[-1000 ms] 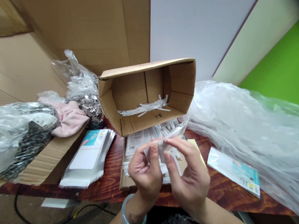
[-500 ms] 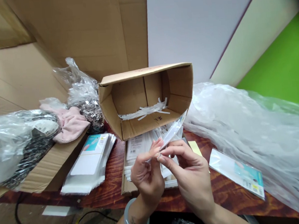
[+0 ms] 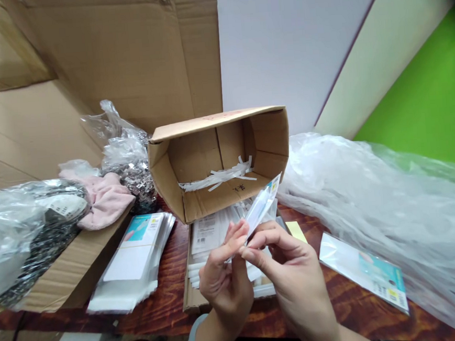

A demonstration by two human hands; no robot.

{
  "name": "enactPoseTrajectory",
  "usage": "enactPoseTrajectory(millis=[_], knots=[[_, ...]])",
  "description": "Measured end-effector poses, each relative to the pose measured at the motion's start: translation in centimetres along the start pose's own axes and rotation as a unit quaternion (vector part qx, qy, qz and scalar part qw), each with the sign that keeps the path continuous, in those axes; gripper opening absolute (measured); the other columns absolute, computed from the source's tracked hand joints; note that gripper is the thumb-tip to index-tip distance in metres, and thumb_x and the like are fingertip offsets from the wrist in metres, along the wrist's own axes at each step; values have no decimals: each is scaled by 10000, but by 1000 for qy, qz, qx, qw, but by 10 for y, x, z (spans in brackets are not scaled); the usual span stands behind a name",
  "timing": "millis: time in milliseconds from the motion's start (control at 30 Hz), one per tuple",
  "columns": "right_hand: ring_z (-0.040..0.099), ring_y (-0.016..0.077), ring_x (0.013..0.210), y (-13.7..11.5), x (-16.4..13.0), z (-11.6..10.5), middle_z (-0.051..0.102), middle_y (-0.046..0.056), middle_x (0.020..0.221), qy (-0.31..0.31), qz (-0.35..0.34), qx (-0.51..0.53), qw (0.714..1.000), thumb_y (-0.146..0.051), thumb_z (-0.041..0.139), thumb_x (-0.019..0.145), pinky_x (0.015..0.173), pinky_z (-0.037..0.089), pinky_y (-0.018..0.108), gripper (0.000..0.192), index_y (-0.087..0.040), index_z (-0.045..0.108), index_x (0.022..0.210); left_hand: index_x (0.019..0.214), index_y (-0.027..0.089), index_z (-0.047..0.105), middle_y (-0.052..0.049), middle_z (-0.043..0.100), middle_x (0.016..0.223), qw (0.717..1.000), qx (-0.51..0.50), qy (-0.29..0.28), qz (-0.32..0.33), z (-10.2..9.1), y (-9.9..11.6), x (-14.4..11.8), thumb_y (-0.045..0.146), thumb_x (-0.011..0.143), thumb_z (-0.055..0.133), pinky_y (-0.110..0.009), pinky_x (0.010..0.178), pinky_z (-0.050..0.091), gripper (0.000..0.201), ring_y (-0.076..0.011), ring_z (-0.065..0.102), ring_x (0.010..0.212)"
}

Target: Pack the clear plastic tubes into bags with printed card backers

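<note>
Between both hands, over the front of the table, a clear plastic packet (image 3: 260,207) with a printed card inside stands tilted up to the right. My left hand (image 3: 226,275) pinches its lower end between thumb and fingers. My right hand (image 3: 294,275) is closed at the same end, thumb and forefinger meeting the left fingertips. What exactly lies between the fingertips is too small to tell. Beneath the hands sits a shallow cardboard tray (image 3: 194,297) holding printed cards and white pieces, partly hidden by my hands.
An open cardboard box (image 3: 197,141) with white strips inside stands behind the tray. Packaged cards (image 3: 130,262) are stacked left, beside plastic bags (image 3: 7,230) and a pink cloth (image 3: 106,198). On the right lie a single packet (image 3: 363,270) and clear plastic sheeting (image 3: 391,205).
The view has tipped slightly, so the scene sits lower. The packet has turned a little, showing more of its face. Both hands keep their pinch at its lower end.
</note>
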State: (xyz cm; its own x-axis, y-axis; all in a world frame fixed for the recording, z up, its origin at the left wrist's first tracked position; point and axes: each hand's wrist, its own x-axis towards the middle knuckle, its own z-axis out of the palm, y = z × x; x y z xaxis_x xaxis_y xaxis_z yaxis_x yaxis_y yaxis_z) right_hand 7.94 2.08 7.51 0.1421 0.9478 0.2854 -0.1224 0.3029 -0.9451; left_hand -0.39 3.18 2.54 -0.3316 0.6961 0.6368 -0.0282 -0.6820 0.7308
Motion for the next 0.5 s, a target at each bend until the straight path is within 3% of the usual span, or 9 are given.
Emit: enactPoseTrajectory(millis=[167,300,433,500], knots=[[567,95,710,3,-2,3,562,-14,726,24,-40,-74,996,-238,705,833,684,476,196,135,-187,651,720,1053,217,686,-51,731,1093,999,31,1,-9,1,1,-2,25,887,573,-398,971,547,278,-216,691,1042],[549,103,703,19,-3,8,534,-2,738,94,-94,-102,986,-239,648,875,669,473,204,170,-175,596,727,1002,204,700,-59,744,1045,997,25,-2,-66,4,1,-1,83,895,599,-304,897,576,191,-200,710,987],[531,101,715,42,0,4,521,4,793,187,-76,-51,978,-294,582,927,670,470,205,146,-183,541,843,887,184,705,-60,756,972,983,-27,82,-160,4,-1,5,202,915,617,-253,777,595,95,-190,729,881],[579,127,858,47,4,0,563,36,934,212,-59,-37,975,-312,549,947,780,488,247,123,-194,522,968,879,176,709,-71,753,973,974,-51,108,-194,1,-4,7,247,909,634,-280,780,594,107,-203,725,881]])
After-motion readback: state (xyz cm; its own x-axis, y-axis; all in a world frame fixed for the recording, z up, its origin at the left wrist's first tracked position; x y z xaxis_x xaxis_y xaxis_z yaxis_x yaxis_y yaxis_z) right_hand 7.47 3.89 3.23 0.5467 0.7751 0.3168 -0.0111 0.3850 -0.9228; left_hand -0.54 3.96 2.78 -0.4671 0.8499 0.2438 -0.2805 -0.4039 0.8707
